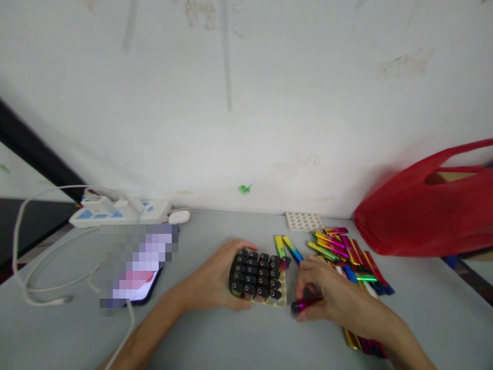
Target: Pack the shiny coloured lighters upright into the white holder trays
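Note:
My left hand wraps around the left side of a cream tray filled with rows of black-capped sticks. My right hand sits just right of the tray, fingers closed on a shiny magenta stick lying sideways near the tray's front corner. A heap of colourful metallic sticks lies behind and under my right hand. Two yellow-to-blue sticks lie just behind the tray.
An empty cream grid tray rests against the wall. A red plastic bag fills the right. A phone, a white power strip and white cables lie on the left of the grey table.

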A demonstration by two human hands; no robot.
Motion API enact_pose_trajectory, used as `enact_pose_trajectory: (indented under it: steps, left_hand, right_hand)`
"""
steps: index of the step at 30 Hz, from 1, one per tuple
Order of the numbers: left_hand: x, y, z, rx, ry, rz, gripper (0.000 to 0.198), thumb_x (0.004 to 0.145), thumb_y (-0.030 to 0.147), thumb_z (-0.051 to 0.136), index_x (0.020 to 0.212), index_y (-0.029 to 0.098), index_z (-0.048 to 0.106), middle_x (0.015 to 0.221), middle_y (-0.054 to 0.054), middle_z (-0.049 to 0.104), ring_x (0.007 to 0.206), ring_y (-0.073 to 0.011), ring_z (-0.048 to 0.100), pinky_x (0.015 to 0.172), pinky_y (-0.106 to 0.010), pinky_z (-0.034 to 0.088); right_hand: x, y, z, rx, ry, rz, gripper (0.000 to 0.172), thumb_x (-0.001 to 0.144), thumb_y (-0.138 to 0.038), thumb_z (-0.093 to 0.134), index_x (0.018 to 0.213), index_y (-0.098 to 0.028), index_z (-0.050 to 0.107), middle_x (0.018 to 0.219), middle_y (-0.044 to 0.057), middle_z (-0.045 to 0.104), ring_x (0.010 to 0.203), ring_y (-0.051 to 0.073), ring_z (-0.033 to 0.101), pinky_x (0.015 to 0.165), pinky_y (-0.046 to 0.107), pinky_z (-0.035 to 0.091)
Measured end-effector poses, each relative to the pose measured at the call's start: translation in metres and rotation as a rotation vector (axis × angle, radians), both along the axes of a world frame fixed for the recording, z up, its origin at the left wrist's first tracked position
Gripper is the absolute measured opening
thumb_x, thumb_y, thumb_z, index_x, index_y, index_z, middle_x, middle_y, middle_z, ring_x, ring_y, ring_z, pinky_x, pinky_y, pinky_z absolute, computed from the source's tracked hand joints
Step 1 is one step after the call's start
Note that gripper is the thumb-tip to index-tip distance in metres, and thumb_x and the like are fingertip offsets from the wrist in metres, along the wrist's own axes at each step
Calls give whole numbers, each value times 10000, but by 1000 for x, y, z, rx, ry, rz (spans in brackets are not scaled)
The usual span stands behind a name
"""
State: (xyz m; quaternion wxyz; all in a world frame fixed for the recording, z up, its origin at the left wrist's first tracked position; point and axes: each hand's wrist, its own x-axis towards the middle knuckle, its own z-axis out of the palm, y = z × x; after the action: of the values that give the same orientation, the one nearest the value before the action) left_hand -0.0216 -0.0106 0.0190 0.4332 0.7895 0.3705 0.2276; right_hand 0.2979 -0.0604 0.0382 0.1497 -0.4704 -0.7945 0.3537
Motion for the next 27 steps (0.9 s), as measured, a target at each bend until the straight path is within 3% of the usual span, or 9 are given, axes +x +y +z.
enact_pose_trajectory:
  steps: [3, 7, 11, 14, 16, 19, 23, 27]
  left_hand:
    - [0, -1, 0, -4, 5, 5, 888, 569, 293, 987, 1377, 238, 622, 1352, -72, 726, 1277, -381, 684, 1131, -429, 575]
    - [1, -2, 2, 20, 1, 15, 886, 535, 285, 1008, 1339, 233, 642, 1315, -69, 723, 1262, -379, 683, 1123, -424, 578]
    - [0, -1, 0, 32, -4, 1, 880, 543, 287, 1005, 1342, 254, 639, 1325, -66, 723, 1254, -377, 689, 1118, -430, 583]
    - [0, 0, -1, 25, -6, -4, 894, 536, 279, 1004, 1350, 246, 636, 1336, -72, 726, 1265, -387, 688, 1117, -436, 583]
    - [0, 0, -1, 15, -6, -1, 894, 531, 279, 1010, 1343, 238, 640, 1335, -76, 729, 1276, -391, 684, 1116, -432, 581]
    - [1, 0, 2, 21, -3, -5, 878, 517, 275, 1005, 1319, 226, 652, 1310, -76, 739, 1264, -388, 686, 1114, -431, 577]
    - [2, 0, 5, 42, 11, 10, 812, 515, 288, 984, 1267, 232, 682, 1254, -54, 748, 1218, -376, 698, 1098, -429, 578]
    - [3, 0, 5, 66, 24, 8, 817, 517, 325, 998, 1267, 240, 684, 1240, -51, 744, 1198, -363, 695, 1086, -412, 577]
  right_hand:
    - [-1, -1, 8, -88, 99, -28, 331, 835, -515, 955, 901, -252, 765, 928, -10, 645, 884, 224, 618, 785, 337, 485]
    - [3, -5, 14, -176, 299, -118, 281, 945, -482, 864, 1012, -252, 716, 976, -6, 638, 916, 209, 605, 819, 334, 494]
    - [0, -7, 4, -345, 571, -189, 282, 1046, -484, 744, 1103, -234, 626, 951, 20, 713, 850, 194, 648, 752, 315, 500]
    - [-6, -5, -8, -307, 756, -337, 292, 1076, -494, 709, 1114, -237, 576, 735, -40, 653, 635, 134, 564, 634, 260, 436]
    - [-10, -4, -13, -321, 894, -446, 328, 1053, -517, 736, 1040, -245, 553, 637, -91, 509, 513, 93, 378, 508, 227, 294]
    - [-15, -5, -15, -476, 1094, -496, 431, 1004, -573, 772, 898, -241, 520, 635, -100, 364, 522, 90, 196, 476, 237, 167]
    - [-21, -8, -16, -695, 1177, -443, 581, 965, -759, 688, 795, -220, 553, 650, -85, 276, 561, 111, 128, 490, 249, 155]
    - [-27, -10, -21, -765, 1116, -427, 690, 962, -813, 632, 659, -227, 430, 643, -76, 254, 562, 113, 149, 501, 258, 182]
